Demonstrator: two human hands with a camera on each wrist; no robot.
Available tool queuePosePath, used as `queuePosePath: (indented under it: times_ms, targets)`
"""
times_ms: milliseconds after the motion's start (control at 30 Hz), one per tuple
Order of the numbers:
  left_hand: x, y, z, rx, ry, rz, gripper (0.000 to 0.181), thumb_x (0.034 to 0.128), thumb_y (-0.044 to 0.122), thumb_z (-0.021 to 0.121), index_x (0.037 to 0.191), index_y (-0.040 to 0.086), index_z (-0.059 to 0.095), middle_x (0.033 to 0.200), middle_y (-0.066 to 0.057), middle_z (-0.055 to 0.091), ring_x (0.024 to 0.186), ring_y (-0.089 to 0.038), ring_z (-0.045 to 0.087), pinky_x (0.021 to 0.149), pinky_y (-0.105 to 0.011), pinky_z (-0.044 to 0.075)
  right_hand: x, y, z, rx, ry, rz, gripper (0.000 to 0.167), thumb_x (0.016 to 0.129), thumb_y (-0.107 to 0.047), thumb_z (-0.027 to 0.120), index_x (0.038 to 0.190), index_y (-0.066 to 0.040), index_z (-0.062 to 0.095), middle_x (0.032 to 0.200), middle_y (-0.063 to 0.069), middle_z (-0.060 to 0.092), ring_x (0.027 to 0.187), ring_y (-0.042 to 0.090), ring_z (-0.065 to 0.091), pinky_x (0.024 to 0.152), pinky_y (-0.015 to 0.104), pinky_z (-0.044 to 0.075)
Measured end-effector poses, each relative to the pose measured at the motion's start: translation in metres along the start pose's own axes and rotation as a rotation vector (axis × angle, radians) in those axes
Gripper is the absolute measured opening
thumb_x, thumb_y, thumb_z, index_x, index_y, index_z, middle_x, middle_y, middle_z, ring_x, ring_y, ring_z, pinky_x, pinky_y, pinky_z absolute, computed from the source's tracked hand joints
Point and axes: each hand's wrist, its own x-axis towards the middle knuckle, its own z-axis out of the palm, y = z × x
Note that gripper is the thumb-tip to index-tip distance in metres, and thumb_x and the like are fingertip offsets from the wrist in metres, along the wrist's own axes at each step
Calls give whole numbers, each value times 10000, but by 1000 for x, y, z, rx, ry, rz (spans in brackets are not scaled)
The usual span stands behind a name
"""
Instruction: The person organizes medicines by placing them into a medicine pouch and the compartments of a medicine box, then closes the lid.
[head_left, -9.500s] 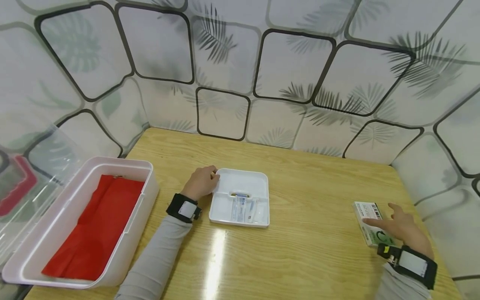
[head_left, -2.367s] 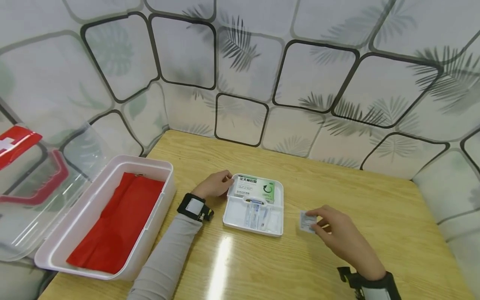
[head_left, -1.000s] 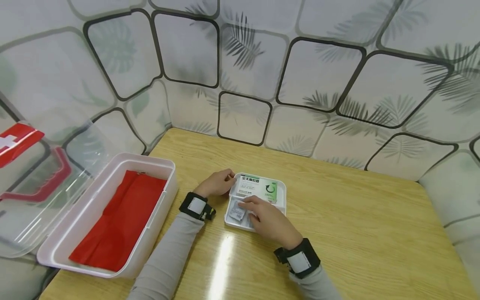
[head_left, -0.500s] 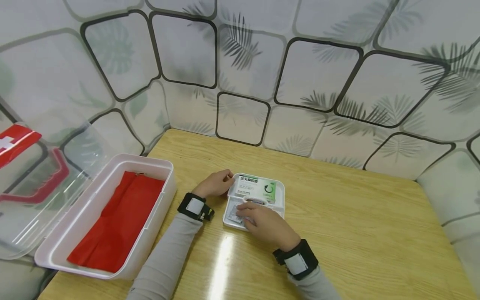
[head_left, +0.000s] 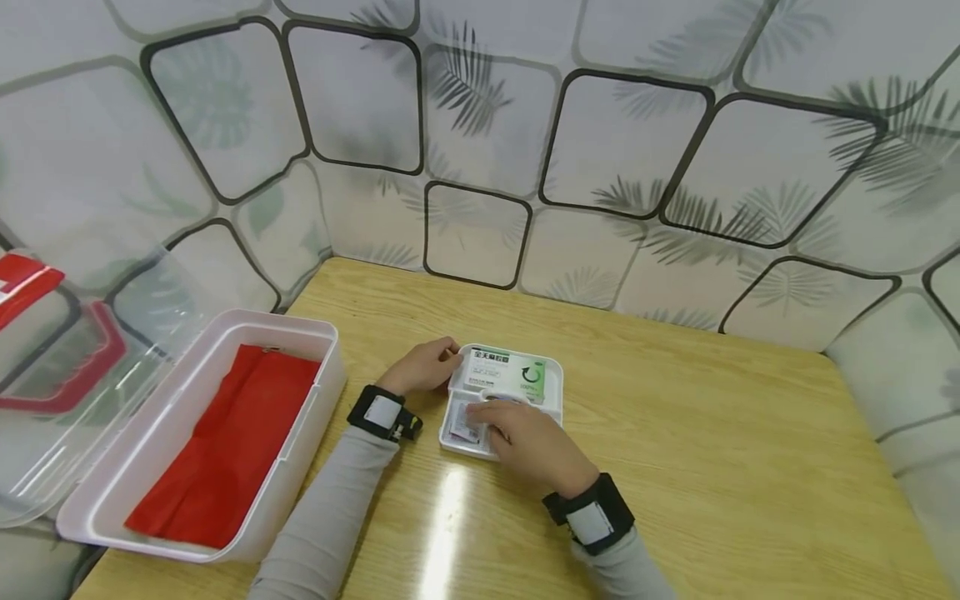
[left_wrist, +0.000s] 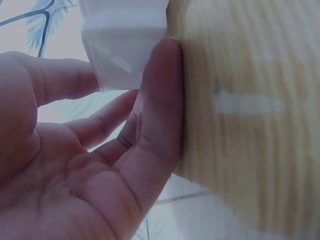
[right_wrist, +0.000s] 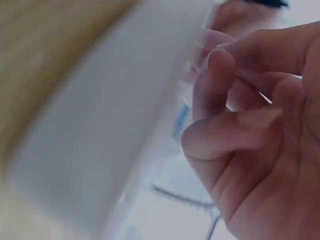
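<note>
A shallow white tray (head_left: 555, 379) lies on the wooden table in the head view. Its far compartment holds a white and green medicine box (head_left: 504, 372). My left hand (head_left: 423, 367) holds the tray's left edge; the left wrist view has the thumb and fingers about the white tray corner (left_wrist: 125, 45). Over the near compartment, my right hand (head_left: 543, 446) has its fingertips at a small flat packet (head_left: 463, 423) on the left side. Bent fingers of the right hand (right_wrist: 250, 125) appear beside the blurred tray wall (right_wrist: 115, 105). The hand hides most of that compartment.
On the left stands a white plastic bin (head_left: 330, 346) with a folded red cloth pouch (head_left: 225, 442) inside. Its clear lid (head_left: 150, 333), with a pink handle (head_left: 97, 367), leans open at the far left. A patterned curtain (head_left: 480, 233) borders the table's back.
The medicine box has gone from the table's right into the tray. My right hand has brought the packet into the near compartment, where the packet has shifted slightly. The left hand keeps the tray's edge.
</note>
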Motion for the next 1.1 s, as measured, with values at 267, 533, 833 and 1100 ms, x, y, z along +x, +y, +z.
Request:
queuePosePath:
  times_ms: [267, 533, 833, 1100]
  targets:
    - [-3, 8, -1, 17, 30, -6, 474, 1063, 333, 492, 1441, 48, 492, 1242, -188, 632, 1049, -297, 644, 879, -434, 525, -28, 29, -38, 71, 270, 66, 265, 999, -72, 598, 1206, -169, 732, 1183, -52, 690, 759, 73, 544, 641, 247, 487]
    - [-14, 31, 2, 197, 147, 228, 409, 1012, 255, 625, 1373, 69, 577, 1217, -140, 563, 1106, -300, 547, 889, -431, 504, -57, 76, -53, -56, 443, 212, 326, 1042, -267, 590, 1335, -134, 643, 1280, 62, 612, 1050, 274, 628, 836, 472, 539]
    - [-28, 61, 19, 313, -63, 425, 209, 945, 121, 678, 1153, 110, 680, 1052, -26, 673, 942, -165, 607, 819, -331, 513, -75, 109, -56, -123, 490, 231, 372, 1025, -234, 618, 1347, -47, 618, 1296, 186, 581, 1198, 430, 544, 960, 622, 451]
    - [-33, 66, 28, 410, -46, 392, 245, 949, 76, 657, 1185, 141, 650, 907, 3, 626, 779, -132, 556, 714, -309, 489, -80, 122, -53, -106, 432, 289, 437, 1052, -240, 554, 1449, -59, 532, 1355, 233, 542, 1227, 482, 501, 966, 683, 401]
